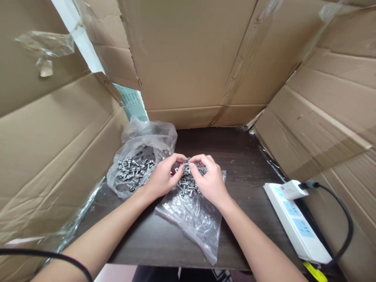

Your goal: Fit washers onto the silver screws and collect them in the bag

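My left hand [163,176] and my right hand [207,178] meet over a pile of small metal screws [188,186] lying on a flat clear plastic bag [195,219]. The fingers of both hands are pinched together around a small metal screw or washer [186,165] between them. To the left, an open crumpled clear bag [138,160] holds several more screws with washers. Everything rests on a dark wooden table [241,164].
Cardboard walls [202,58] enclose the table at the back, left and right. A white power strip [296,221] with a plugged-in adapter and black cable lies at the right edge. A black cable [44,256] crosses the lower left corner.
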The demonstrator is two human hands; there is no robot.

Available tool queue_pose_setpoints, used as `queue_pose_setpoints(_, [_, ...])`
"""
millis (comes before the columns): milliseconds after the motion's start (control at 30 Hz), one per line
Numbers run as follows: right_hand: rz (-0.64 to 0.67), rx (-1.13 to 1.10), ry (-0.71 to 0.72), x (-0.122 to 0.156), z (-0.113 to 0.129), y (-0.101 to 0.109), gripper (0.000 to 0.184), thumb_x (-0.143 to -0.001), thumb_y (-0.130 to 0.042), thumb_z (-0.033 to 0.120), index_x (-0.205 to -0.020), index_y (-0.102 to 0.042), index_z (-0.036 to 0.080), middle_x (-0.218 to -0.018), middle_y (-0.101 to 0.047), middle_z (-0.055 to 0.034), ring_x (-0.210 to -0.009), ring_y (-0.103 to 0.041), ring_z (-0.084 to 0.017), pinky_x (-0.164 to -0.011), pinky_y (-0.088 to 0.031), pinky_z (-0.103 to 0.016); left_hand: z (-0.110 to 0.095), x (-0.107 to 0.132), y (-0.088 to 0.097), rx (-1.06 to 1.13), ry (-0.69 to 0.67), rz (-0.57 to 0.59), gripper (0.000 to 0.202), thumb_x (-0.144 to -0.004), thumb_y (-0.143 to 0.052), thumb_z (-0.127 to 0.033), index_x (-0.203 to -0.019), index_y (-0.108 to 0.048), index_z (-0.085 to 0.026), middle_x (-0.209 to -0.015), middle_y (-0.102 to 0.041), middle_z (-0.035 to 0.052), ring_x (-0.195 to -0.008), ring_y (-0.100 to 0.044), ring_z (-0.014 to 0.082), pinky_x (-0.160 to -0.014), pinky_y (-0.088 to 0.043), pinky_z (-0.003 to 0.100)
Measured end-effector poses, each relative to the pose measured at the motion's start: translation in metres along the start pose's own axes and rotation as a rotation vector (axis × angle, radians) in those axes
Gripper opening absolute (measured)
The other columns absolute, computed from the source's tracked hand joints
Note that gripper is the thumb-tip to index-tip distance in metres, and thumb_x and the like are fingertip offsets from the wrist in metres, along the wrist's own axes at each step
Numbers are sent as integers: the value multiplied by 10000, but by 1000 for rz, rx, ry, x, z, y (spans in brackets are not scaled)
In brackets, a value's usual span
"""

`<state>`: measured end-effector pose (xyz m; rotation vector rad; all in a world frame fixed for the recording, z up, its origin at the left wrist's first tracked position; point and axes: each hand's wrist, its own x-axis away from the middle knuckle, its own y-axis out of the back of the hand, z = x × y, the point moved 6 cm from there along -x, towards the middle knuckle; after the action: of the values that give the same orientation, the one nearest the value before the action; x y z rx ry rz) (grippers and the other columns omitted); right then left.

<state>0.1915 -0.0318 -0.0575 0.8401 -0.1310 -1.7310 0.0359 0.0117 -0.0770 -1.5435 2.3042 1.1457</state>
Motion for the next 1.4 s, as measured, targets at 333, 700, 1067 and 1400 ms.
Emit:
queue_pose_setpoints(333, [-11, -83, -23, 1, 3, 2, 77, -901, -666, 258, -865, -715, 211, -908, -738, -33, -818, -657, -172, -799, -528, -305, 0, 2, 1, 59, 12, 3, 302, -1017, -535, -231, -1308, -586, -173, -1087, -727, 81, -906, -715, 157, -746, -567, 244])
queue_pose_setpoints(700, [92, -61, 133, 1, 14, -2, 197, -912, -638, 124, -1014, -784, 210, -984, -761, -34, -908, -682, -172, -872, -546, -320, -1, 3, -2, 160, 41, 103, 364, -1056, -432, -229, -1412, -482, -169, -893, -662, 23, -795, -651, 153, -791, -517, 296])
queue_pose_setpoints(1067, [72, -31, 258, 3, 14, -4, 175, -947, -658, 134, -1057, -781, 193, -951, -759, -44, -889, -670, -179, -840, -551, -320, -2, 3, -4, 216, 4, 125, 410, -1098, -390, -263, -1493, -400, -154, -805, -515, -14, -708, -512, 134, -721, -443, 282])
queue_pose_setpoints(1400, [92, -10, 271, 3, 17, -2, 159, -945, -664, 135, -1048, -776, 182, -898, -749, -41, -830, -675, -172, -795, -554, -311, 0, 5, -6, 235, 6, 143, 416, -1129, -332, -328, -1511, -389, -173, -827, -504, -7, -715, -515, 137, -713, -433, 288])
